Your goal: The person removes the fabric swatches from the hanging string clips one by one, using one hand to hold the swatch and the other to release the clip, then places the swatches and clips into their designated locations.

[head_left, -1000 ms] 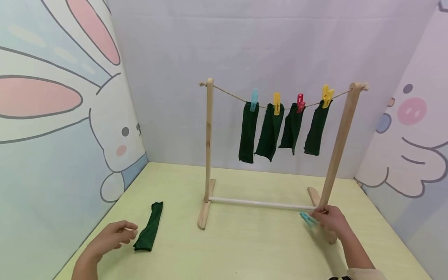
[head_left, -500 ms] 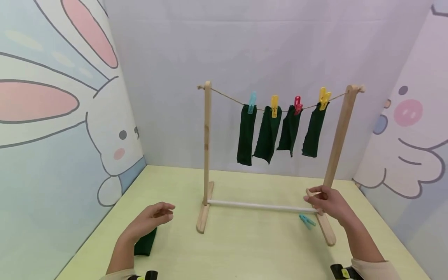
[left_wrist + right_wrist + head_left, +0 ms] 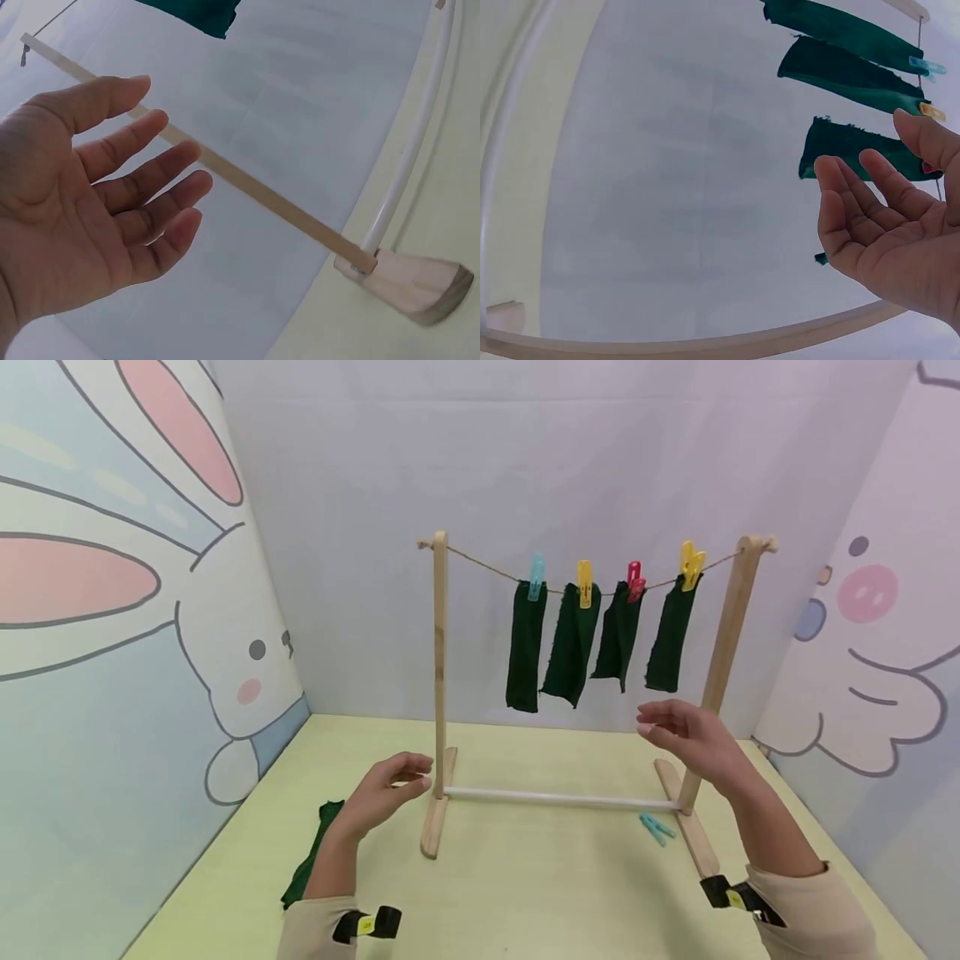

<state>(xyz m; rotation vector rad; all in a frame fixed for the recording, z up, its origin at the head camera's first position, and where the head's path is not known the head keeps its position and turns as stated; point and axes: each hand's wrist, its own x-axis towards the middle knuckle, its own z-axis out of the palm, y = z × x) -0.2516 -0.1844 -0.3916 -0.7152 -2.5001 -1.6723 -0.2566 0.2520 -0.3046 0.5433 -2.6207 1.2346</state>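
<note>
Left hand (image 3: pixel 390 789) held open beside rack post (image 3: pixel 439 643); right hand (image 3: pixel 686 739) open, empty, below hung cloths (image 3: pixel 572 643).

Four dark green cloths (image 3: pixel 572 643) at frame centre, clipped by pegs: light blue (image 3: pixel 536 577), yellow (image 3: pixel 584 583), red (image 3: pixel 634 580), yellow (image 3: pixel 690 564). Pale wood rack (image 3: pixel 439 677) with white crossbar (image 3: pixel 558 798) and tan twine (image 3: pixel 487 565). Pale yellow-green surface (image 3: pixel 525 893). Fifth dark green cloth (image 3: pixel 311 860) lower left; light blue peg (image 3: pixel 657 828) lower right. Lilac back wall; pastel blue side walls with white, pink-eared rabbit cartoons. Beige sleeves (image 3: pixel 813 914).
</note>
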